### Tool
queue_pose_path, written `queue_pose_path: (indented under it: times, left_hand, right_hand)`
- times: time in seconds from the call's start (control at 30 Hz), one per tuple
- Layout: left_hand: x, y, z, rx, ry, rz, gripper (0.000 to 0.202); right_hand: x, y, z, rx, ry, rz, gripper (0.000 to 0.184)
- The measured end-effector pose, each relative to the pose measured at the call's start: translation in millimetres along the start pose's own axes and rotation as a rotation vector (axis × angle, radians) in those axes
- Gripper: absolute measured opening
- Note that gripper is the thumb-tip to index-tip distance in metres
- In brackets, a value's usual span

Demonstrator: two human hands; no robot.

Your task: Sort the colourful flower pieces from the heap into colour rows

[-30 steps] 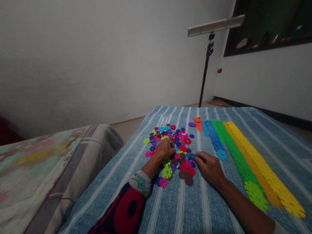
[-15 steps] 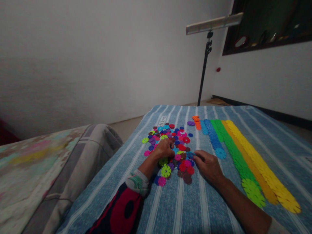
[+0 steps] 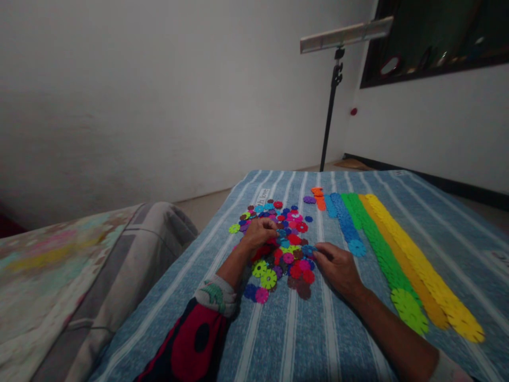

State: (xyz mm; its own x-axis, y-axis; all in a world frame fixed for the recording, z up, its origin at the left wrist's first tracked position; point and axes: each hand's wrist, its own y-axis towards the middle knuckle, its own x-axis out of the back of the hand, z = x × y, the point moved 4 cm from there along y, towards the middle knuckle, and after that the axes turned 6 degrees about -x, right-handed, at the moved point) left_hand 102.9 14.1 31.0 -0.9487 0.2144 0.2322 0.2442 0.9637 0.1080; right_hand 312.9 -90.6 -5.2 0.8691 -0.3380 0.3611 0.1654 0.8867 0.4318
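Discs (image 3: 295,240) piled btwn left hand (image 3: 259,232) & right hand (image 3: 337,265), touching both.

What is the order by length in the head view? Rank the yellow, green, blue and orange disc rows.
1. yellow disc row and green disc row: nearly alike, with yellow reaching slightly nearer the camera, so not ranked apart.
2. blue disc row.
3. orange disc row, the shortest.

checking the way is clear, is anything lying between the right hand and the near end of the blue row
Nothing visible. The right hand rests at the right edge of the mixed pile, fingertips by a blue disc; only bare striped cloth lies between it and the near end of the blue row.
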Motion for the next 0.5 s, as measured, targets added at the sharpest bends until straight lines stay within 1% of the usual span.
queue_pose_path:
  times: [0.03,0.1,0.2,0.33,0.4,0.5]
  left_hand:
    - [-1.7,-1.0,-1.5,-0.003,-0.02,-0.002,0.011]
    - [-8.6,-4.6,-3.9,0.006,-0.051,0.031,0.012]
    - [-24.2,-12.0,-5.9,0.022,-0.075,0.123,0.013]
    - [-45.4,-20.6,-6.4,0.011,-0.112,0.255,0.014]
    - [-52.0,-23.2,-6.7,0.003,-0.132,0.289,0.015]
    - [-56.4,-25.1,-7.9,-0.016,-0.155,0.308,0.016]
  right_hand:
    - [-0.2,0.1,0.1,-0.021,0.014,0.006,0.019]
    - [-0.9,0.3,-0.4,-0.067,0.045,0.018,0.02]
    - [-1.6,0.7,-2.5,-0.127,0.094,0.021,0.021]
    - [-1.1,1.7,-5.6,-0.174,0.158,0.006,0.022]
    - [-0.9,2.2,-6.4,-0.189,0.185,0.003,0.023]
    - [-1.3,2.7,-5.9,-0.203,0.209,0.021,0.022]
